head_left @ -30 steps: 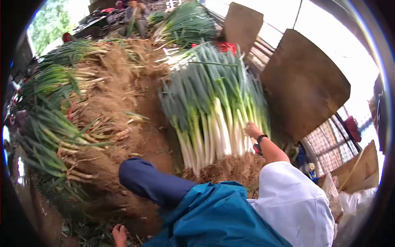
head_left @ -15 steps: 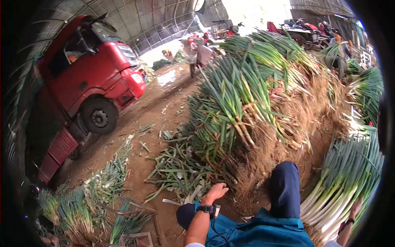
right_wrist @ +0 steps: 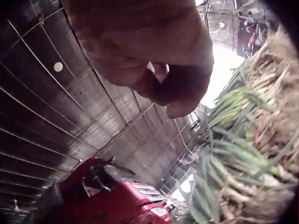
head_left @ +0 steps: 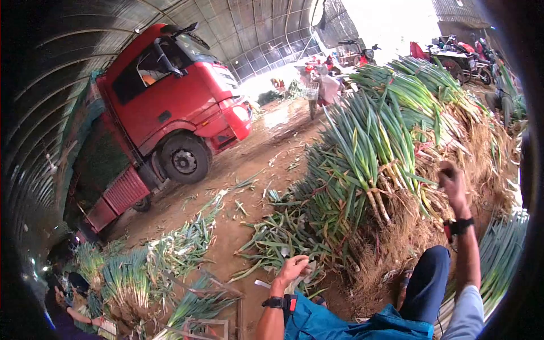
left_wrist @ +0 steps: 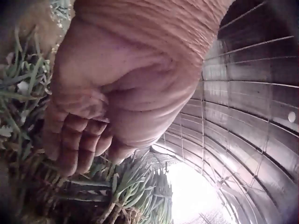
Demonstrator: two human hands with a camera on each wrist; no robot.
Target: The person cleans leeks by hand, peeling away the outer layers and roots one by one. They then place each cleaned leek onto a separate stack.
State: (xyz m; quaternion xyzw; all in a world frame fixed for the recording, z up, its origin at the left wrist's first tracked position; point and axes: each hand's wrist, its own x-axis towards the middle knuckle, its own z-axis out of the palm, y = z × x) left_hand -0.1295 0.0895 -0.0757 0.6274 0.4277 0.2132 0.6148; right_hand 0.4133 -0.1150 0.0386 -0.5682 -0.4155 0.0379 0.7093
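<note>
Leeks (head_left: 368, 139) throughout; truck wheel (head_left: 184, 161), head view only

Dim edges, shadowed fingers — and shapes too small to read

In the head view, the right hand (head_left: 451, 180) is shadowed, its fingers hard to tell apart; in the right wrist view the top edge crops it. The left wrist view hides the back of the left hand (left_wrist: 126, 88) and cuts off its forearm above. Lower left of the head view, a person (head_left: 65, 320) sinks into the dark rim; lower right, the same rim and an arm cover part of the laid-out stalks (head_left: 506, 255). Upper right, the motorbikes (head_left: 453, 54) are small — details unreadable.
</note>
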